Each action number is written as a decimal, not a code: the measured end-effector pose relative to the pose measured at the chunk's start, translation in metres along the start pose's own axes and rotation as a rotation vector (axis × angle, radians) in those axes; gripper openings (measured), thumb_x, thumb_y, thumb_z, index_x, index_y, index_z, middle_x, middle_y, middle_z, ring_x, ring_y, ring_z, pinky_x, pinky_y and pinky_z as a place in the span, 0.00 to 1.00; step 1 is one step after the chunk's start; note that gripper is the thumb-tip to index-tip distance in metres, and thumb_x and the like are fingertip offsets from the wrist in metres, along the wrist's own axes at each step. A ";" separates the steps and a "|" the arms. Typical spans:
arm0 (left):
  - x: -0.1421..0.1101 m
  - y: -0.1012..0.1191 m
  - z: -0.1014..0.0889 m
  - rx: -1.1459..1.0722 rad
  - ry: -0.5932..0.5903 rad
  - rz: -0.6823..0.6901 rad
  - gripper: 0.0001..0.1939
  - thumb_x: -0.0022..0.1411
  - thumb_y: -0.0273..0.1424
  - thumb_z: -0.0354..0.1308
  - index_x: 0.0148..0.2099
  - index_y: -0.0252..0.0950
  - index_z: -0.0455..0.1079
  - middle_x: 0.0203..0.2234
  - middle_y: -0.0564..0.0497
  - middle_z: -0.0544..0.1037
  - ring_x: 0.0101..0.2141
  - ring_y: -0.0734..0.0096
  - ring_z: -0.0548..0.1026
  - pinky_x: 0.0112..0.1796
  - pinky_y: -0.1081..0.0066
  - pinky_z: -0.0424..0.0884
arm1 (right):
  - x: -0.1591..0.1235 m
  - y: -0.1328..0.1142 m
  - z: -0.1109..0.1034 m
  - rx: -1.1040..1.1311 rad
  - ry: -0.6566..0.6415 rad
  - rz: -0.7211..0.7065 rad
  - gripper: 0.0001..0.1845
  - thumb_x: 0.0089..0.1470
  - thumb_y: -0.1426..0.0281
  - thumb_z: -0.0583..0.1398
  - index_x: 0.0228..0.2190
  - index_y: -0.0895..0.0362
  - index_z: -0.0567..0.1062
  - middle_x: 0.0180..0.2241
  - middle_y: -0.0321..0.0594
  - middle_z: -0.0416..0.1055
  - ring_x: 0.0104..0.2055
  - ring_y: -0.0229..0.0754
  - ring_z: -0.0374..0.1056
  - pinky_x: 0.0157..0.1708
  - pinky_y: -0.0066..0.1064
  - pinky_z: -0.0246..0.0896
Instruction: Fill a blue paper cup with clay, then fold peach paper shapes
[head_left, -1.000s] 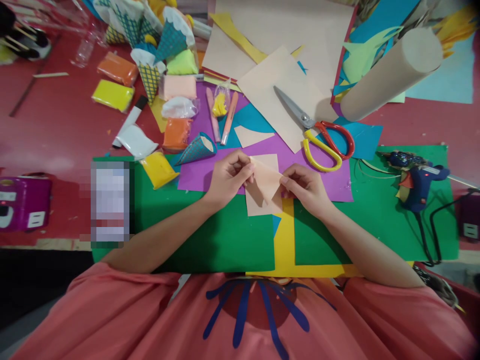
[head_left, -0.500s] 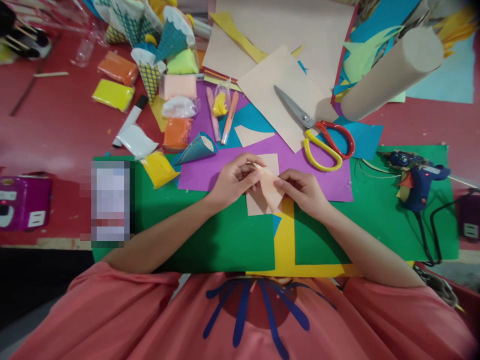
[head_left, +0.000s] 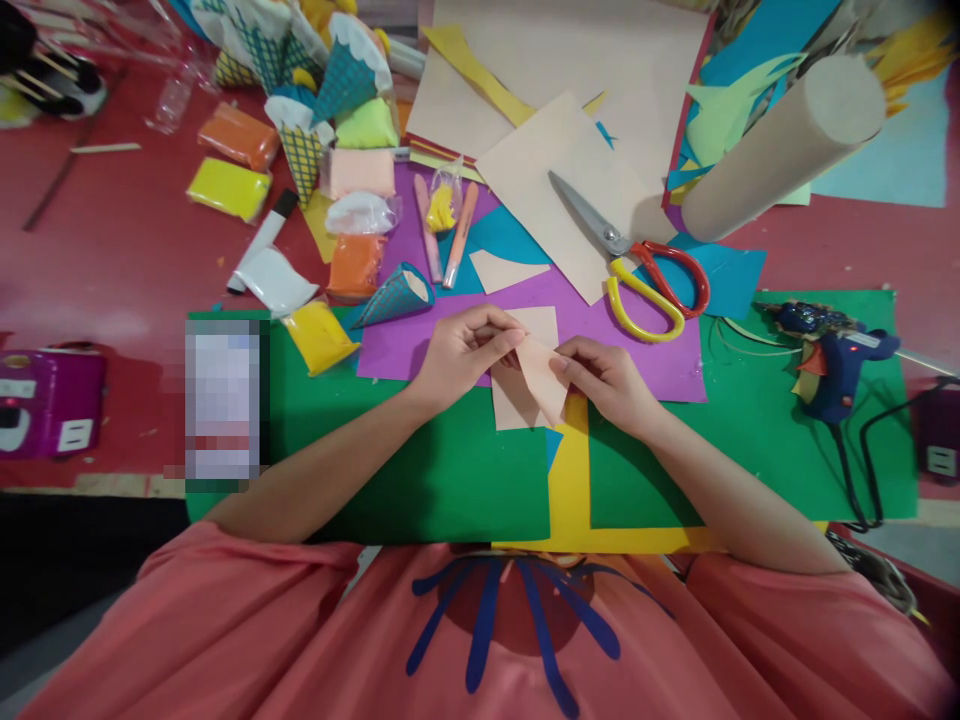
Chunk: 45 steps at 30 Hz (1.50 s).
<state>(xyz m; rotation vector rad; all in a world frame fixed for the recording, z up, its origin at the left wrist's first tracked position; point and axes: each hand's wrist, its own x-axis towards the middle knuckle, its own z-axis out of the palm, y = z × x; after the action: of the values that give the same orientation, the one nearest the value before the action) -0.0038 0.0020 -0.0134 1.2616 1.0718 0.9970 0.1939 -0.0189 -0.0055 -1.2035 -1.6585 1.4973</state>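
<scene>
So the left hand (head_left: 465, 358) has its thumb and fingers pinched on the top of a curled peach paper (head_left: 541, 380), and the right hand (head_left: 611, 382) is pinching its right side. It's held over a flat peach sheet (head_left: 514, 403), partly on purple card (head_left: 405, 340). Scissors (head_left: 615, 240) lie just past the right hand, glue gun (head_left: 836, 375) well off right.

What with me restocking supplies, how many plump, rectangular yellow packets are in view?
2. One shiny bright-yellow packet lies on the red tabletop; one shiny deeper-yellow packet lies partly over the left flat green sheet. Others may be hidden.
</scene>
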 end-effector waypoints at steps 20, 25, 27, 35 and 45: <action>-0.004 0.000 0.000 0.230 -0.240 0.006 0.19 0.56 0.44 0.61 0.24 0.35 0.66 0.17 0.56 0.70 0.19 0.80 0.66 0.20 0.78 0.60 | -0.001 0.000 0.003 0.192 0.139 0.046 0.20 0.53 0.52 0.62 0.24 0.56 0.69 0.19 0.30 0.62 0.19 0.31 0.57 0.19 0.27 0.52; -0.001 0.000 -0.001 0.066 -0.130 -0.046 0.18 0.57 0.43 0.59 0.24 0.36 0.64 0.14 0.58 0.65 0.16 0.81 0.63 0.18 0.78 0.58 | 0.000 0.000 0.001 0.210 0.063 0.063 0.19 0.55 0.55 0.61 0.24 0.56 0.69 0.20 0.32 0.65 0.19 0.31 0.58 0.20 0.27 0.53; 0.000 0.000 -0.002 0.038 -0.114 -0.061 0.18 0.57 0.44 0.60 0.25 0.36 0.63 0.14 0.58 0.64 0.15 0.81 0.62 0.17 0.79 0.57 | 0.000 0.000 0.001 0.210 0.050 0.068 0.20 0.55 0.54 0.61 0.24 0.56 0.69 0.19 0.32 0.65 0.19 0.31 0.59 0.20 0.26 0.54; -0.005 0.002 0.001 0.128 -0.224 -0.062 0.23 0.60 0.46 0.57 0.22 0.35 0.59 0.13 0.58 0.64 0.16 0.84 0.61 0.18 0.80 0.57 | -0.001 0.000 0.001 0.233 0.151 0.113 0.24 0.51 0.50 0.63 0.22 0.56 0.67 0.17 0.31 0.65 0.17 0.30 0.58 0.17 0.25 0.51; -0.004 0.002 0.000 0.112 -0.274 -0.175 0.26 0.59 0.52 0.55 0.23 0.34 0.61 0.14 0.56 0.67 0.16 0.82 0.65 0.19 0.81 0.61 | 0.000 0.001 0.001 0.288 0.177 0.090 0.22 0.49 0.52 0.64 0.22 0.56 0.68 0.16 0.30 0.66 0.16 0.29 0.59 0.16 0.23 0.52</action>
<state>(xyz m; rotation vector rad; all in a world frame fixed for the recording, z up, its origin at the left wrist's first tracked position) -0.0044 -0.0015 -0.0115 1.3262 1.0136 0.6187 0.1934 -0.0195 -0.0068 -1.2234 -1.2399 1.5721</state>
